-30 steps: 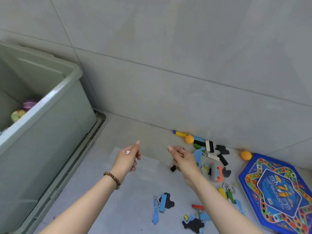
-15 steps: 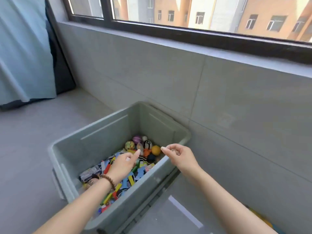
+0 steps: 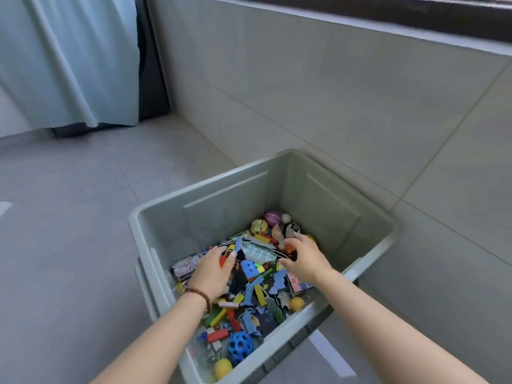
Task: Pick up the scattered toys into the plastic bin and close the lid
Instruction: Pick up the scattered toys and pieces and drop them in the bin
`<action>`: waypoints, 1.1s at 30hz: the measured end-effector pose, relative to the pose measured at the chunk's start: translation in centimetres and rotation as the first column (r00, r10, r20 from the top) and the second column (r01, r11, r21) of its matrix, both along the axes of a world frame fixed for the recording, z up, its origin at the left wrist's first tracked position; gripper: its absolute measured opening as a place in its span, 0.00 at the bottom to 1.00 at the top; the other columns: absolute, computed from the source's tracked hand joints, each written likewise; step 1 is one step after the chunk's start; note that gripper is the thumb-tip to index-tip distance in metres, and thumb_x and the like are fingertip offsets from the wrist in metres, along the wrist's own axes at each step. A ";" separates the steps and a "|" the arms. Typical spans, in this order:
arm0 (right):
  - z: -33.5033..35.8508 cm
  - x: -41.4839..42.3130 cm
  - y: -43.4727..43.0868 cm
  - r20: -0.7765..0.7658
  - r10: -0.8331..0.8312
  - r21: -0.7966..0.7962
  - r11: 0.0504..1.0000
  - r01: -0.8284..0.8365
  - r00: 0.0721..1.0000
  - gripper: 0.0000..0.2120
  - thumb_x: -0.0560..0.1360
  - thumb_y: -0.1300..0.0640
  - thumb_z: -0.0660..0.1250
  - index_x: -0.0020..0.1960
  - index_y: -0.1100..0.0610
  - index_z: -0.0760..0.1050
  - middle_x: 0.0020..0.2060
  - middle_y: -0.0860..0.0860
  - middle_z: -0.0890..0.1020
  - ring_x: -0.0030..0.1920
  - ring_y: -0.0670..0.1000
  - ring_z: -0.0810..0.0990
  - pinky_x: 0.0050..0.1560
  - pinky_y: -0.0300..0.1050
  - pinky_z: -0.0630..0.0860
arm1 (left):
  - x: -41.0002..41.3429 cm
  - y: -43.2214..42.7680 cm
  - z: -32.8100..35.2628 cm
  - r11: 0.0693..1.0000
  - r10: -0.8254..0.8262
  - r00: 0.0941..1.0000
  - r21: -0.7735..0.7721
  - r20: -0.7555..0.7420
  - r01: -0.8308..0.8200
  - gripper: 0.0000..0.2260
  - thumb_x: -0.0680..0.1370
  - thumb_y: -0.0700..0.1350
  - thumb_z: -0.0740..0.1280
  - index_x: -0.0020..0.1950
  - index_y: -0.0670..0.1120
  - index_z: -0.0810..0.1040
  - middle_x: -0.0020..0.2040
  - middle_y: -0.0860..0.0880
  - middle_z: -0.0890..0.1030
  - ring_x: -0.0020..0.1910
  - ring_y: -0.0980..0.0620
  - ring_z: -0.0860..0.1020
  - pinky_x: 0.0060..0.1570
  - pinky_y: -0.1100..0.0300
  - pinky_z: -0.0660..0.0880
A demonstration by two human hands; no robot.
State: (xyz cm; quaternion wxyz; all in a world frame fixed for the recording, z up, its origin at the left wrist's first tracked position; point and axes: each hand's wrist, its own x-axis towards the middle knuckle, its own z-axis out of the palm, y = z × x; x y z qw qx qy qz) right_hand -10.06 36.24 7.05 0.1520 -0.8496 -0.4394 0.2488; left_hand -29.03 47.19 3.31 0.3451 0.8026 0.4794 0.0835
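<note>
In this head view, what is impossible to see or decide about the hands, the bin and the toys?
Head view only.
1. Left hand: its back hides the grip; holding anything or not is unclear.
2. Right hand: same, fingertips buried among toys.
3. Bin: floor hidden under toys; near corner cut by the bottom edge.
4. Toys outside the bin: none in frame.

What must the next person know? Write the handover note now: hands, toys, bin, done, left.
Left hand: low inside the bin, over the toys; whether it holds anything cannot be told.
Right hand: likewise, beside it, nearer the far wall.
Done: many toys already lie in the bin.
Left: the bin stands open with no lid on it. Gather any toys that are out of view, then close it.
</note>
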 end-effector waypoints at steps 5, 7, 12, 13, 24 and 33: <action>1.9 -0.1 -2.1 0.172 0.060 0.002 0.998 -0.062 0.983 0.25 0.76 0.46 0.63 0.71 0.50 0.65 0.76 0.50 0.57 0.76 0.51 0.54 0.74 0.48 0.55 | -0.9 -1.2 0.3 0.987 -0.135 0.965 0.055 -0.227 0.151 0.27 0.80 0.61 0.50 0.74 0.47 0.62 0.74 0.48 0.65 0.73 0.48 0.62 0.72 0.54 0.60; 3.5 0.3 -4.3 0.192 0.034 0.038 0.998 -0.042 0.981 0.25 0.76 0.46 0.64 0.71 0.49 0.65 0.76 0.48 0.56 0.76 0.51 0.54 0.74 0.48 0.55 | -0.8 -1.9 1.9 0.980 -0.148 0.964 0.097 -0.219 0.173 0.27 0.80 0.60 0.50 0.74 0.47 0.62 0.73 0.48 0.65 0.73 0.48 0.62 0.72 0.53 0.60; 6.9 2.5 -14.5 0.138 -0.181 0.095 0.981 0.169 0.974 0.25 0.76 0.47 0.64 0.71 0.49 0.64 0.76 0.44 0.52 0.75 0.49 0.56 0.71 0.47 0.62 | 0.8 -5.9 7.6 0.959 -0.249 0.968 0.130 -0.041 0.252 0.24 0.80 0.58 0.53 0.74 0.48 0.63 0.73 0.50 0.65 0.73 0.50 0.61 0.71 0.55 0.60; 7.3 3.0 -17.1 0.147 -0.222 0.083 0.974 0.211 0.964 0.25 0.76 0.47 0.64 0.71 0.49 0.64 0.76 0.45 0.52 0.75 0.49 0.56 0.71 0.47 0.62 | 1.4 -7.0 8.6 0.949 -0.277 0.961 0.149 -0.017 0.277 0.24 0.80 0.57 0.54 0.74 0.48 0.63 0.73 0.50 0.66 0.73 0.51 0.61 0.72 0.56 0.59; 10.6 3.6 -44.6 0.128 -0.618 0.045 0.785 0.618 0.775 0.28 0.75 0.45 0.65 0.73 0.48 0.61 0.77 0.45 0.51 0.76 0.49 0.54 0.72 0.46 0.60 | 10.2 -24.2 14.3 0.757 -0.615 0.789 0.274 -0.007 0.593 0.25 0.79 0.57 0.57 0.72 0.47 0.65 0.71 0.50 0.68 0.72 0.52 0.63 0.71 0.59 0.59; 3.8 1.0 -58.4 -0.012 -0.778 -0.016 0.629 0.777 0.629 0.31 0.75 0.45 0.66 0.74 0.51 0.60 0.77 0.49 0.51 0.76 0.50 0.54 0.72 0.44 0.57 | 15.4 -38.2 8.2 0.592 -0.750 0.625 0.201 -0.218 0.781 0.26 0.80 0.57 0.56 0.74 0.46 0.61 0.74 0.49 0.65 0.73 0.50 0.61 0.72 0.58 0.59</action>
